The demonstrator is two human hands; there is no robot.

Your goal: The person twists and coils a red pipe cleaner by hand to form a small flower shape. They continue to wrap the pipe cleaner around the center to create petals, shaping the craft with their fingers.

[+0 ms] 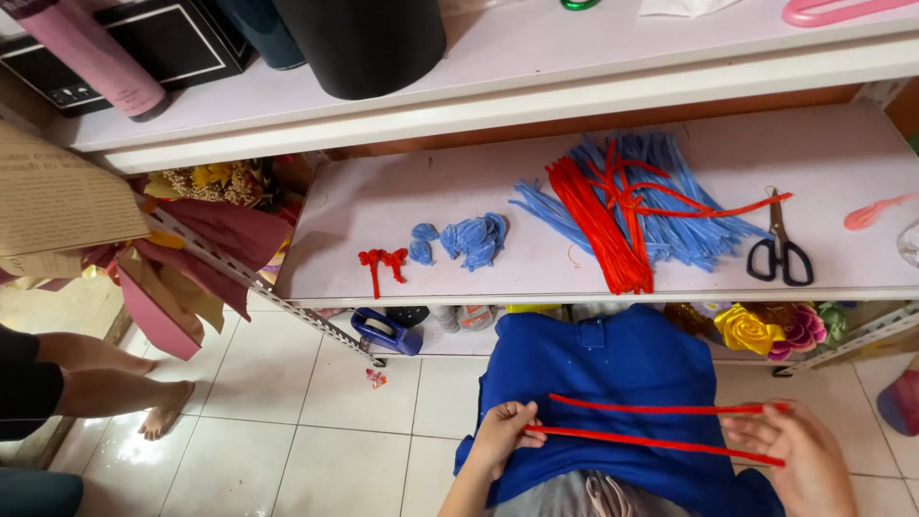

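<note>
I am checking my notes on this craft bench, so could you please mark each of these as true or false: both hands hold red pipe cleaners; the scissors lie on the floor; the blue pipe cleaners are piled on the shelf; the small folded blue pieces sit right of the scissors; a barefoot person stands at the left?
1. Both hands hold red pipe cleaners. True: the left hand and right hand stretch red pipe cleaners between them.
2. The scissors lie on the floor. False: the scissors lie on the shelf.
3. Blue pipe cleaners are piled on the shelf. True: the blue pipe cleaners.
4. Folded blue pieces sit right of the scissors. False: the folded blue pieces lie far left of them.
5. A barefoot person stands at the left. True: a bare foot.
</note>
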